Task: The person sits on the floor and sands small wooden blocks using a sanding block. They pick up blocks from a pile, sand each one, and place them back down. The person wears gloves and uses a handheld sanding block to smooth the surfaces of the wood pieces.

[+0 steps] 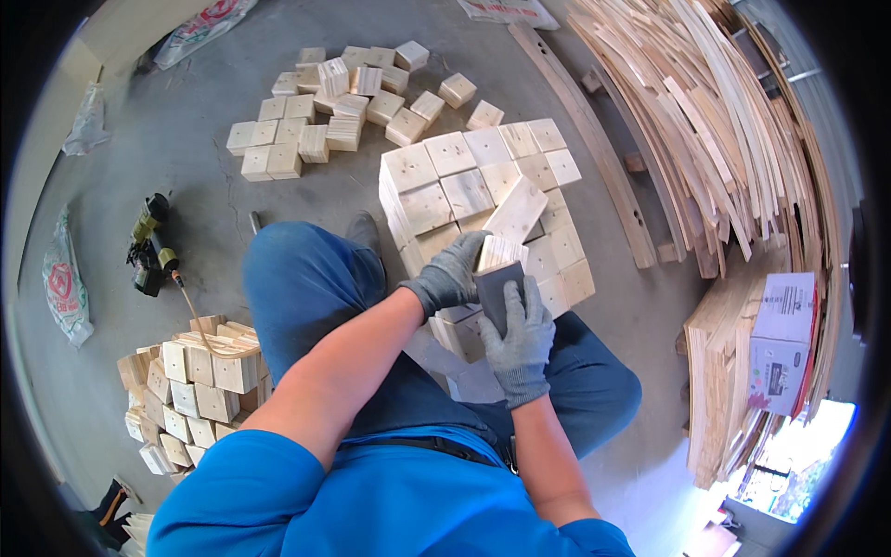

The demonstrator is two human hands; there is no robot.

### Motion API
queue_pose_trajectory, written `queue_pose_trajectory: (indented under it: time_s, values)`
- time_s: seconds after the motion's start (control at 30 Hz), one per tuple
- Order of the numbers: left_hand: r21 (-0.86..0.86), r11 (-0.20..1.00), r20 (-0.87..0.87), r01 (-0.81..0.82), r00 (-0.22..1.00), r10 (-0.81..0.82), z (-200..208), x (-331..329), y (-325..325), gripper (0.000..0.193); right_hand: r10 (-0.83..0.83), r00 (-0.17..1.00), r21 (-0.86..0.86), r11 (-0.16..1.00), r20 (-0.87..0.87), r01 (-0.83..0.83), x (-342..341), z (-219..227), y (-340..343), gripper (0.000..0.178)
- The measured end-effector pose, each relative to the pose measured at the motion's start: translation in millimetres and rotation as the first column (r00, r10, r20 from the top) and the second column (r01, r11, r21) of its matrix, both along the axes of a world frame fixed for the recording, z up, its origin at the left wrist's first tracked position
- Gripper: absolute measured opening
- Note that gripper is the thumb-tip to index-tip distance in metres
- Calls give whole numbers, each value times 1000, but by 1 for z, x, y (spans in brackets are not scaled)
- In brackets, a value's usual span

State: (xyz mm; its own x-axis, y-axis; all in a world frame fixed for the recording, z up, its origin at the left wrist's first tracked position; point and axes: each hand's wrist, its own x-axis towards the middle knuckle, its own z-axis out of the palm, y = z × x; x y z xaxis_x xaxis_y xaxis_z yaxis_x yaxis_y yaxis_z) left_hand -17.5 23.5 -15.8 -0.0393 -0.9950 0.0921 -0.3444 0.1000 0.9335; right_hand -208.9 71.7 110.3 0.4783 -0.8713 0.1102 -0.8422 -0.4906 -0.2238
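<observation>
My left hand (452,276), in a grey glove, is closed around the side of a pale wooden block (504,252). Against the near face of that block, my right hand (520,342), gloved alike, presses a dark grey piece of sandpaper (498,290). Just beyond the hands is a stack of wooden blocks (429,206) set in rows, their top faces marked with small holes. A longer block (517,211) lies tilted on top of it. Grey sheets (478,381) lie between my legs; what they are I cannot tell.
Loose blocks (285,132) cover the floor ahead, and another block pile (200,390) stands at my left. A nail gun (150,243) with a hose (192,302) lies nearby. Long planks (682,111), a beam (594,153) and a cardboard box (778,343) line the right side.
</observation>
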Motion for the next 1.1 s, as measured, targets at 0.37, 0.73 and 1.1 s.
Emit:
queue_pose_trajectory:
  time_s: [0.37,0.73,1.1]
  values:
    - [43,999,49,-17,999,15,11,-4,-1,106,-144,987,-2,990,-65,144,41,-17,-130,74]
    - [29,1000,25,1,1000,-1,8,-2,2,104,29,999,32,999,16,-29,-6,3,-3,75]
    - [-19,1000,131,-24,991,26,2,-1,0,100,-26,999,-30,999,29,27,26,-10,-61,69]
